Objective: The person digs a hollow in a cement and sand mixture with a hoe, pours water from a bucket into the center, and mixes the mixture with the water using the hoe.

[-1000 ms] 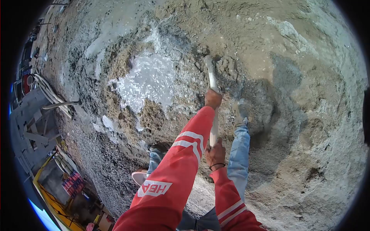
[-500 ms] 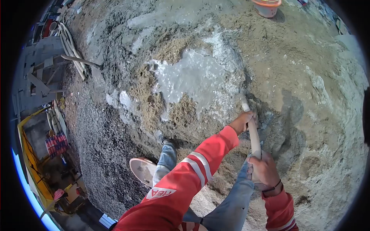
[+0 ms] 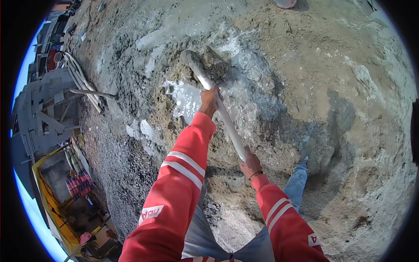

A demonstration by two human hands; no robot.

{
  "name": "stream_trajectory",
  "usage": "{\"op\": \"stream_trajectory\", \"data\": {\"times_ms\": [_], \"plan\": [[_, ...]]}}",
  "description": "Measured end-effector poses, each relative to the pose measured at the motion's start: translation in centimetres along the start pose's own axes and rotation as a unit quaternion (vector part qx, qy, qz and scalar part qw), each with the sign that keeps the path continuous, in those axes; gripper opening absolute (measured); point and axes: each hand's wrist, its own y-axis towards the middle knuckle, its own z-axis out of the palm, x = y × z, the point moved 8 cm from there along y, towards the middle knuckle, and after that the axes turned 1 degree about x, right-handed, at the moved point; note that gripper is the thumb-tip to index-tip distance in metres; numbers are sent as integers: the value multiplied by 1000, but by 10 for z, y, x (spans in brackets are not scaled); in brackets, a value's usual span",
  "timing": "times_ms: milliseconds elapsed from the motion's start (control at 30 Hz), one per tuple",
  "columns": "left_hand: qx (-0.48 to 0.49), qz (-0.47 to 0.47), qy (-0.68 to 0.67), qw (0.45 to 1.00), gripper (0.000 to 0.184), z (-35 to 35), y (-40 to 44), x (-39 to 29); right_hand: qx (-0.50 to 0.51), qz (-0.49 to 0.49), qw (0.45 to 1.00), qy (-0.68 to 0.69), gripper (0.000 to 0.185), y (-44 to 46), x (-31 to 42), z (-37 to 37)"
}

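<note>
Both of my hands grip the pale wooden handle of a shovel (image 3: 229,126), which slants up and left across the wet mix. My left hand (image 3: 209,101) is wrapped round the handle nearer the shovel's head. Lower down, my right hand (image 3: 251,165) is closed round the handle's near end. The shovel's far end is grey and mud-coated, beside a clump of damp sand (image 3: 214,65); its blade is hard to make out. Beneath the handle lies a shiny grey puddle (image 3: 185,102) ringed by sand and pale cement-like paste (image 3: 257,98).
Dark gravel (image 3: 124,174) spreads on the left. Behind it lie several long pale poles (image 3: 80,81), stacked grey boards (image 3: 54,100) and a yellow-framed structure (image 3: 52,205). A bucket's base (image 3: 286,3) shows at the top. My jeans-clad leg (image 3: 297,185) stands at right.
Both hands have swung the shovel leftward and away from me, from the puddle's right edge to its far side. My stance has shifted, and the round pan by my leg is out of sight.
</note>
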Motion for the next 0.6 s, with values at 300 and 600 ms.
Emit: {"op": "stream_trajectory", "data": {"times_ms": [300, 600], "plan": [[62, 74, 56, 994, 5, 109, -47, -98, -116, -39, 988, 100, 48, 27, 24, -42], [114, 293, 379, 870, 32, 308, -70, 78, -214, 87, 966, 116, 40, 42, -87, -174]]}}
